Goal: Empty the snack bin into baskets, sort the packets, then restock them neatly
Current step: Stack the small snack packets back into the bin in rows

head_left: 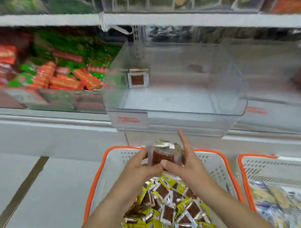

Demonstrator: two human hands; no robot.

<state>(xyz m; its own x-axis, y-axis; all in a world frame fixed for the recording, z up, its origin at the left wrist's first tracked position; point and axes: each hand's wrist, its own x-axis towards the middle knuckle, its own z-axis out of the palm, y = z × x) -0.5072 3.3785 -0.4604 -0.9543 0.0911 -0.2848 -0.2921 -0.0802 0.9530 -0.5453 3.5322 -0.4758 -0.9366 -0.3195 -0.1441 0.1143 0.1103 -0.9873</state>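
Both hands are up over the white basket [113, 165], working a small stack of packets [162, 157] between them. Left hand [141, 166] has its fingers curled round the stack's left side, thumb meeting the front. Right hand [187, 159] presses flat against the right side, fingers straight and pointing up toward the shelf, thumb tucked on the front face beside the left thumb. So the stack is squeezed between the two palms, held above the basket's far end.

Those packets look glossy, silver-edged with a clear window showing a dark red-brown square; the top one is crinkled foil. Motion blur softens the details.

Below the wrists, the basket, perforated white plastic with an orange rim, holds a loose heap of packets [173, 210], yellow and silver wrappers with the same brown squares, lying every which way.

Straight ahead on the shelf sits the clear plastic bin [174, 104], boxy with a rounded front wall and an orange-printed label at its lower left. One short stack of packets [138, 78] stands upright in its back left corner; most of the floor is bare.

To the right, a second orange-rimmed basket [264, 167] carries pale blue and yellow packs [279, 202]. Left of the bin, another clear bin is piled with red and green sausage-like snacks [62, 76]. Pale floor tiles [41, 186] lie lower left.
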